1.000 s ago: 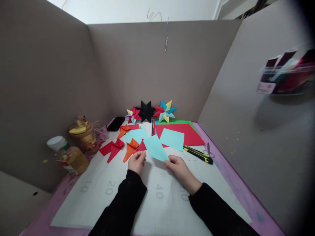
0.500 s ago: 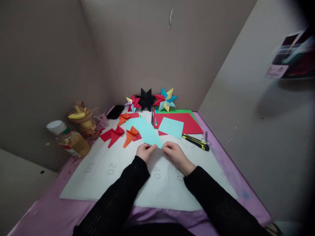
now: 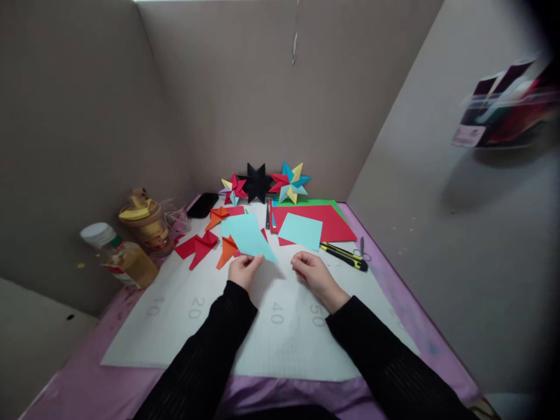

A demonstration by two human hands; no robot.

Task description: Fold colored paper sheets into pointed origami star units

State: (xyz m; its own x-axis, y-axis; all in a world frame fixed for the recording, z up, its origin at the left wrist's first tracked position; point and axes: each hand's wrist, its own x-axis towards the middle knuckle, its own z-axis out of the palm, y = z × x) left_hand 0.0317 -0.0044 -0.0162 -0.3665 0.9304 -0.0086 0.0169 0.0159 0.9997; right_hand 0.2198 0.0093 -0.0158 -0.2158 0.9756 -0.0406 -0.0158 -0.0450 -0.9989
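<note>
Lt-blue sheet (image 3: 254,239) is at the L hand's (image 3: 242,272) fingertips, near edge in the grip, rest reaching fwd & over the paper area btwn the orange folded piece (image 3: 227,251) and the red sheet (image 3: 339,224). Its pointed near corner sticks out twd the R hand (image 3: 315,279), close but apart. Looks to overlap another blue sheet behind, though the edges are hard to split there.

Containers, far L side: bottle (image 3: 131,263) w/ white cap, amber liquid inside; brown cup (image 3: 151,230) w/ yellow piece on top, contents n/a to view; clear cup (image 3: 176,217) beside it w/ something pinkish in it. Wall pouch (image 3: 503,116) on R partition holds dark, red & pale items, blurry.

L hand: thumb pressed on fingers, pinching lt-blue sheet's edge. R hand: thumb & fingertips pressed together, no paper seen btwn them, held above the white mat (image 3: 280,344); nearest other things are the blue square (image 3: 301,232) lying partly on the red sheet, and the yellow/blk cutter (image 3: 345,257).
</note>
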